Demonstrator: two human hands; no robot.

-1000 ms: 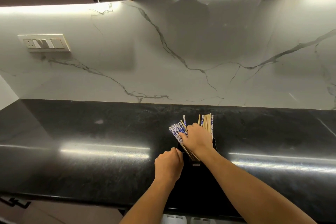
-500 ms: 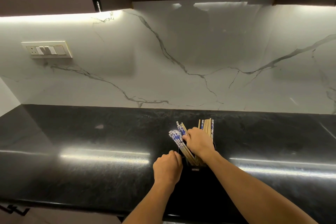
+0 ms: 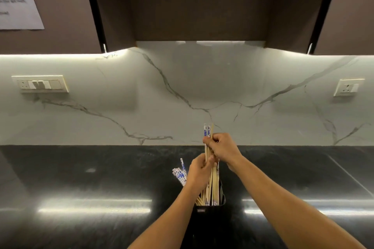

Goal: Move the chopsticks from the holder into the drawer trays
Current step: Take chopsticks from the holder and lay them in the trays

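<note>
**Both hands on a raised bundle of chopsticks**

Your right hand (image 3: pixel 220 147) is clenched around the upper part of a small bundle of chopsticks (image 3: pixel 208 133), whose blue-and-white tops stick up above your fist. Your left hand (image 3: pixel 199 172) grips the same bundle lower down, just above the black holder (image 3: pixel 220 201). The holder stands on the dark bench (image 3: pixel 81 188), near its front edge, between your forearms. More chopsticks (image 3: pixel 179 174) remain in it, some fanned out to the left of your left hand, others upright beneath the bundle.
</note>
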